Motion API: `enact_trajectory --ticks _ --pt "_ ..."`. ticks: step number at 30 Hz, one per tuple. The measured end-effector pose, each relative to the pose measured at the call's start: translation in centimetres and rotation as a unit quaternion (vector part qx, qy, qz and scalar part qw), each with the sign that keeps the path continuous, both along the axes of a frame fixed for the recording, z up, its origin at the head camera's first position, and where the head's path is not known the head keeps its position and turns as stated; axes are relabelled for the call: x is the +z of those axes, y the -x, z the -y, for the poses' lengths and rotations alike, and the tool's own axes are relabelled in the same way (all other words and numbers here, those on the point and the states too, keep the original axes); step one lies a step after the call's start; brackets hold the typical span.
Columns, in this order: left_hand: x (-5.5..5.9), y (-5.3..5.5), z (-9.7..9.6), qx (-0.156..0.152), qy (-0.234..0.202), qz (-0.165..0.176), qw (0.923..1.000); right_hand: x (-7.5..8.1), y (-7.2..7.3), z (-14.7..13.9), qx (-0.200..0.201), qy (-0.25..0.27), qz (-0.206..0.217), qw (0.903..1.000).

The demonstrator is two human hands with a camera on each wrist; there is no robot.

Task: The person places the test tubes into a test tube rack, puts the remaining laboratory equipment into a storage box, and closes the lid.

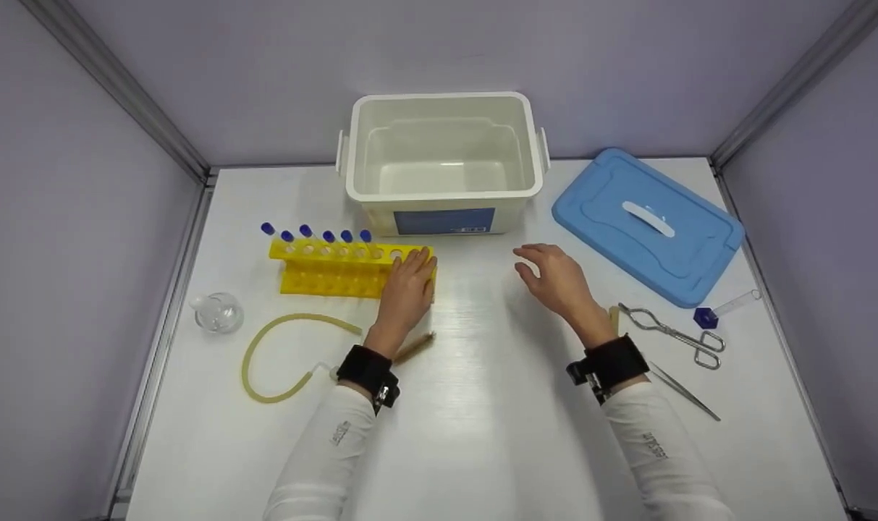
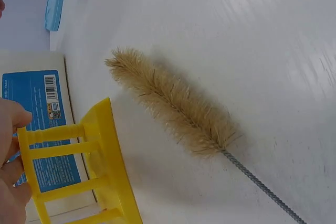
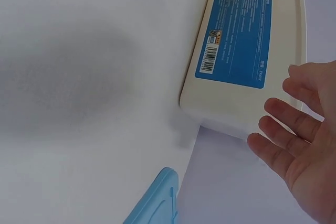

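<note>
My left hand [image 1: 407,284] holds the right end of a yellow test tube rack [image 1: 330,278], its fingers over the top plate. In the left wrist view the thumb and fingers [image 2: 11,174] lie around the rack's upper edge. Several blue-capped test tubes [image 1: 328,236] lean in the rack's holes, left of that hand. A bristle test tube brush [image 2: 173,103] lies on the table beneath the left wrist. My right hand [image 1: 554,278] hovers with fingers spread and slightly bent, nothing in them, in front of the white bin [image 1: 439,197] and near its label side.
The blue lid [image 1: 612,224] lies at the back right. Crucible tongs [image 1: 670,331], tweezers [image 1: 688,394] and a glass cylinder with a purple base [image 1: 706,317] lie at right. At left are a round glass vessel [image 1: 219,313] and yellowish rubber tubing [image 1: 248,362].
</note>
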State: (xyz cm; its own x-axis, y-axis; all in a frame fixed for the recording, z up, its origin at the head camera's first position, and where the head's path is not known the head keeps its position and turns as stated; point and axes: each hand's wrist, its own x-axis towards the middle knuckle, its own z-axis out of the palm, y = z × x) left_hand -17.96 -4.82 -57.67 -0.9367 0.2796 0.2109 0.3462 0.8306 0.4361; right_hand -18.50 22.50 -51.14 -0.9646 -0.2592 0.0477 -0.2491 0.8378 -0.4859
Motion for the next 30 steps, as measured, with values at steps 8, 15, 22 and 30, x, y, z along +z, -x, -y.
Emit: enact_trajectory --ticks 8,15,22,30 --pt "-0.2 0.6 0.7 0.009 -0.006 -0.006 0.9999 1.1 1.4 -0.1 -0.009 0.012 -0.034 0.9993" --pt "-0.4 0.9 1.8 0.027 -0.018 -0.05 0.9982 1.7 2.8 0.1 -0.021 0.03 -0.1 0.9943" --pt "-0.3 1.0 2.2 0.032 -0.021 -0.032 0.9987 1.8 4.2 0.1 -0.034 0.061 -0.132 0.9888" --pt "-0.2 1.0 3.6 0.06 -0.038 -0.03 0.997 2.0 5.9 1.1 -0.011 0.052 -0.131 0.99"
